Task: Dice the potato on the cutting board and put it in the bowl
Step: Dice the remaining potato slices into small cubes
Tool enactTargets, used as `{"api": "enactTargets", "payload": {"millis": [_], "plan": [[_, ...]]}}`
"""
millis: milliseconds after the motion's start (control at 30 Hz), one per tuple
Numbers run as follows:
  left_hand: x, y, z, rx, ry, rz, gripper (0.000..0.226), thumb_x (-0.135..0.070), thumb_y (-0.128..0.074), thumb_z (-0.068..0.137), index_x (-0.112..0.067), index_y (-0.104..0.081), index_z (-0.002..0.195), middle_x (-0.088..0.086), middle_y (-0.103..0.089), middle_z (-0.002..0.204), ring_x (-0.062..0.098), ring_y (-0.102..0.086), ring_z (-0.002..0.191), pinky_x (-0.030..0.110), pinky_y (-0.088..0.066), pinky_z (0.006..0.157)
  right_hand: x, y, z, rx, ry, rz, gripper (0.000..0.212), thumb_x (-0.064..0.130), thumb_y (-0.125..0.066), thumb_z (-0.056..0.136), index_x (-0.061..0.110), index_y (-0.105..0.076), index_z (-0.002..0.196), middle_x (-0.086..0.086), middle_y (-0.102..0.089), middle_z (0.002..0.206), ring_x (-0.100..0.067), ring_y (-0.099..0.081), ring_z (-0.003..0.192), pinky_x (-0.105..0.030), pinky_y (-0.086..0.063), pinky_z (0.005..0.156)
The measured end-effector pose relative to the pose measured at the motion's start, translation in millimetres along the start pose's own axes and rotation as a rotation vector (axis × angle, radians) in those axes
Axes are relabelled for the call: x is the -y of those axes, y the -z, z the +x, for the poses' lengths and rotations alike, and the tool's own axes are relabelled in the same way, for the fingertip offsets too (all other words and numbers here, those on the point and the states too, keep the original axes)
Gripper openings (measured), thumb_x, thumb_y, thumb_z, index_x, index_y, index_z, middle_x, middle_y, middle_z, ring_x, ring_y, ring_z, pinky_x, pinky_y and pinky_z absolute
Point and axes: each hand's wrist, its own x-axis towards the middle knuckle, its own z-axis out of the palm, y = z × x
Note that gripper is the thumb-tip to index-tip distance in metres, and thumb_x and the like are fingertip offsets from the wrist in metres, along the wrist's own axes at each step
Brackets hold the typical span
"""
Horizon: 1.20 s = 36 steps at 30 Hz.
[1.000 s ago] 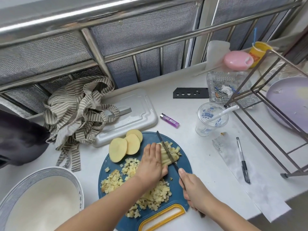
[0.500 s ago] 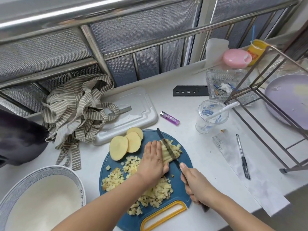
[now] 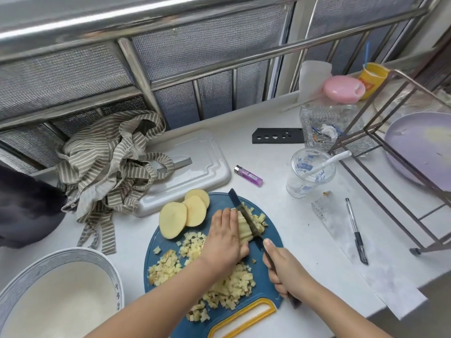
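on my feed i count two hands over one blue board (image 3: 220, 203). the left hand (image 3: 225, 237) lies flat with straight fingers pressing down on a bundle of potato sticks (image 3: 244, 231), and the right hand (image 3: 285, 272) is wrapped round the handle of one knife (image 3: 244, 215), whose blade stands in the sticks just right of the left fingertips. three round slices (image 3: 173, 219) overlap at the board's far left edge. cut dice (image 3: 234, 286) lie in loose heaps on the near half, with a few more right of the blade, too many for me to count. one bowl (image 3: 114, 276) sits near left of the board with no potato in it. the board rests on a white counter (image 3: 280, 211) that also carries one lighter (image 3: 248, 175), one cup (image 3: 310, 172), one pen (image 3: 356, 230), one striped cloth (image 3: 107, 162) and one grey tray (image 3: 195, 162). a metal rack (image 3: 390, 152) stands at the right. steel bars (image 3: 195, 32) with mesh panels run along the far side.
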Motion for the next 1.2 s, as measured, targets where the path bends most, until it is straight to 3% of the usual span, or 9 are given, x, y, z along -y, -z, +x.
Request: {"api": "enactTargets", "payload": {"millis": [133, 267, 400, 500, 600, 733, 933, 1067, 1200], "plan": [[1, 7, -4, -0.043, 0.003, 0.06, 0.098, -0.058, 0.004, 0.074, 0.002, 0.002, 0.151, 0.021, -0.013, 0.156, 0.034, -0.01, 0.145, 0.041, 0.002, 0.12, -4, 7, -5, 0.041, -0.007, 0.133, 0.053, 0.06, -0.031, 0.095, 0.013, -0.041, 0.074, -0.005, -0.033, 0.05, -0.016, -0.029, 0.036, -0.02, -0.028, 0.039], [1, 17, -12, -0.05, 0.02, 0.08, 0.09, -0.057, -0.029, 0.096, 0.004, 0.011, 0.149, 0.022, -0.003, 0.158, 0.035, -0.002, 0.147, 0.04, 0.004, 0.12, -3, 2, -19, 0.001, 0.083, 0.153, 0.055, 0.064, -0.033, 0.086, 0.01, -0.041, 0.076, -0.006, -0.033, 0.049, -0.016, -0.028, 0.036, -0.02, -0.026, 0.037], [1, 16, -16, -0.118, 0.011, 0.006, 0.099, -0.057, -0.066, 0.075, 0.014, -0.037, 0.138, 0.03, -0.05, 0.133, 0.042, -0.051, 0.124, 0.045, -0.039, 0.106, 0, -4, -30, -0.07, 0.149, 0.068, 0.053, 0.062, -0.035, 0.087, 0.01, -0.04, 0.076, -0.007, -0.03, 0.054, -0.016, -0.023, 0.04, -0.023, -0.023, 0.039], [3, 9, -16, -0.118, 0.001, -0.062, 0.086, -0.052, -0.036, 0.092, 0.009, -0.016, 0.148, 0.029, -0.03, 0.147, 0.041, -0.029, 0.139, 0.041, -0.016, 0.118, -1, -10, -32, -0.114, 0.181, 0.002, 0.05, 0.056, -0.035, 0.095, 0.011, -0.039, 0.072, -0.001, -0.029, 0.051, -0.014, -0.021, 0.041, -0.025, -0.021, 0.042], [3, 12, -13, -0.075, 0.022, -0.043, 0.094, -0.055, -0.013, 0.079, 0.012, -0.028, 0.143, 0.032, -0.038, 0.141, 0.043, -0.038, 0.134, 0.041, -0.021, 0.114, -4, -14, -32, -0.159, 0.22, -0.078, 0.049, 0.053, -0.034, 0.097, 0.013, -0.035, 0.068, 0.007, -0.027, 0.048, -0.011, -0.022, 0.042, -0.024, -0.021, 0.044], [7, 7, -12, -0.03, -0.011, -0.072, 0.107, -0.06, 0.011, 0.064, 0.003, 0.006, 0.15, 0.021, -0.001, 0.158, 0.033, 0.001, 0.147, 0.032, 0.013, 0.114, -6, -18, -32, -0.201, 0.276, -0.227, 0.049, 0.052, -0.031, 0.098, 0.016, -0.034, 0.065, 0.011, -0.03, 0.046, -0.008, -0.026, 0.046, -0.024, -0.024, 0.052], [7, 5, -11, -0.029, 0.031, -0.071, 0.102, -0.062, 0.008, 0.071, 0.001, 0.008, 0.15, 0.019, 0.002, 0.158, 0.032, 0.005, 0.147, 0.032, 0.014, 0.114, -3, -22, -33, -0.25, 0.302, -0.369, 0.048, 0.048, -0.027, 0.101, 0.015, -0.033, 0.068, 0.005, -0.032, 0.059, -0.008, -0.028, 0.051, -0.026, -0.026, 0.055], [6, 7, -11, 0.007, 0.039, -0.023, 0.08, -0.05, -0.024, 0.1, 0.0, 0.013, 0.15, 0.017, 0.005, 0.158, 0.032, 0.007, 0.146, 0.036, 0.008, 0.12, -3, -29, -31, -0.226, 0.283, -0.319, 0.049, 0.049, -0.022, 0.101, 0.016, -0.031, 0.067, 0.007, -0.03, 0.055, -0.006, -0.027, 0.049, -0.027, -0.027, 0.057], [4, 9, -11, 0.027, 0.04, -0.033, 0.078, -0.048, -0.025, 0.101, 0.0, 0.014, 0.15, 0.017, 0.009, 0.159, 0.032, 0.01, 0.147, 0.036, 0.009, 0.119, -2, -30, -26, -0.209, 0.237, -0.301, 0.051, 0.051, -0.019, 0.101, 0.017, -0.031, 0.065, 0.008, -0.029, 0.045, -0.007, -0.026, 0.048, -0.031, -0.028, 0.059]]}}
